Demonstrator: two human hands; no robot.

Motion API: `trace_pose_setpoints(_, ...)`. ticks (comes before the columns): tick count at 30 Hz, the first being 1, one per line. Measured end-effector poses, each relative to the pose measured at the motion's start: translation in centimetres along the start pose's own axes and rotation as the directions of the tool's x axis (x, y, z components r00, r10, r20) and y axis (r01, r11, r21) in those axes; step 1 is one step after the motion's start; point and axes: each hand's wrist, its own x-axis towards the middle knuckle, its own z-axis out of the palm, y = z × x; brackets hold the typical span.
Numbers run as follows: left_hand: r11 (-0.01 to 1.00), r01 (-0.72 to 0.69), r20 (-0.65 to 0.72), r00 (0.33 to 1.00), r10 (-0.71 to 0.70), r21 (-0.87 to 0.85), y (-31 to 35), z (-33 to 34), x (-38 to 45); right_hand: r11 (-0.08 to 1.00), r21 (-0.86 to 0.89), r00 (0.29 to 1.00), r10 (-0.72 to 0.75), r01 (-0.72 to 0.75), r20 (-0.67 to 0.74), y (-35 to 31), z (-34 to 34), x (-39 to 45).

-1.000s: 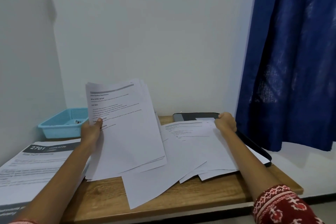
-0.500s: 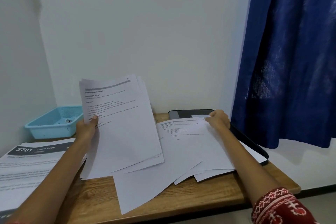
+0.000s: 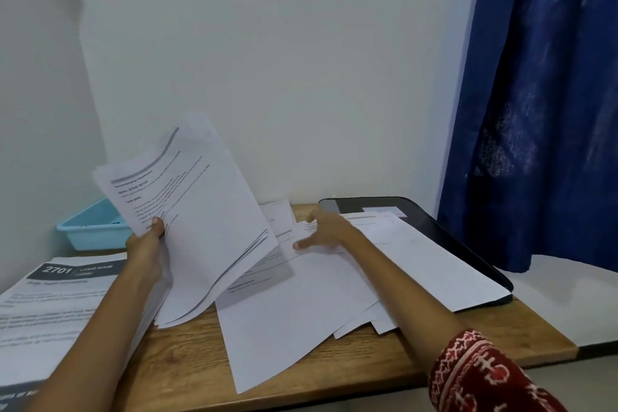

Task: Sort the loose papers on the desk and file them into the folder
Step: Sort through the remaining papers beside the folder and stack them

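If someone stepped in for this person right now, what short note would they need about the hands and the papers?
Left hand: grips a raised stack of sheets, thumb on the front page.
Right hand: open, fingers spread over the loose papers on the desk, holding nothing.
Black folder: flat at the far right, partly under papers.
Done: some sheets gathered.
Left: collect the rest, then file everything.

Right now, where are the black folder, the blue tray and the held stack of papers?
black folder (image 3: 431, 227), head view, bare cover.
blue tray (image 3: 92, 227), head view, front wall.
stack of papers (image 3: 204, 227), head view, top sheet's middle.
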Motion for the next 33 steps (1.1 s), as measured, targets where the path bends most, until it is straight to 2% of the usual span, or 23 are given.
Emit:
trace_pose_setpoints(2, 1.000, 0.004, 0.005, 1.000, -0.004, -0.011, -0.1, -0.1, 0.3, 0.981, -0.173, 0.996, 0.087, -0.086, 0.000, -0.4, 0.7, 0.0)
trace_pose_setpoints(5, 1.000, 0.008, 0.015, 1.000, -0.008, -0.016, -0.2, 0.0, 0.5, 0.930, -0.282, 0.972, 0.219, -0.233, -0.082, -1.2, 1.1, 0.0)
trace_pose_setpoints(9, 1.000, 0.002, 0.018, 1.000, -0.002, -0.002, -0.3, 0.4, 0.2, 0.896, -0.263, 0.933, 0.327, -0.358, -0.152, -1.0, 0.9, 0.1)
trace_pose_setpoints(12, 1.000, 0.002, 0.023, 1.000, -0.001, -0.004, -0.3, 0.7, -0.3, 0.915, -0.207, 0.936, 0.321, -0.347, -0.146, -0.2, 0.2, 0.2)
trace_pose_setpoints(15, 1.000, -0.002, 0.039, 0.999, 0.002, 0.000, -0.3, 0.8, -0.8, 0.948, -0.105, 0.949, 0.287, -0.301, -0.134, 0.5, -0.9, -0.3)
trace_pose_setpoints(17, 1.000, -0.006, 0.049, 0.999, 0.006, 0.002, 0.0, 0.8, -1.2, 0.968, 0.050, 0.958, 0.250, -0.246, -0.138, 1.4, -1.5, -0.2)
trace_pose_setpoints(19, 1.000, -0.012, 0.060, 0.998, 0.011, 0.021, 0.1, 0.8, -1.4, 0.960, 0.245, 0.958, 0.190, -0.135, -0.215, 2.1, -2.0, -0.4)
trace_pose_setpoints(21, 0.998, -0.023, 0.062, 0.998, 0.020, 0.061, 0.3, 0.6, -1.5, 0.902, 0.432, 0.934, 0.162, -0.009, -0.320, 2.5, -2.4, -0.4)
trace_pose_setpoints(24, 0.991, -0.062, 0.110, 0.993, 0.049, 0.117, 0.8, 1.0, -1.7, 0.724, 0.666, 0.887, 0.174, 0.179, -0.428, 2.4, -3.3, -1.2)
trace_pose_setpoints(27, 0.982, -0.101, 0.161, 0.984, 0.074, 0.162, 1.7, 1.6, -2.6, 0.633, 0.714, 0.847, 0.168, 0.300, -0.504, 2.4, -4.5, -1.9)
trace_pose_setpoints(33, 0.964, -0.165, 0.211, 0.970, 0.120, 0.209, 3.5, 2.5, -3.8, 0.542, 0.718, 0.822, 0.084, 0.437, -0.563, 1.0, -6.7, -3.1)
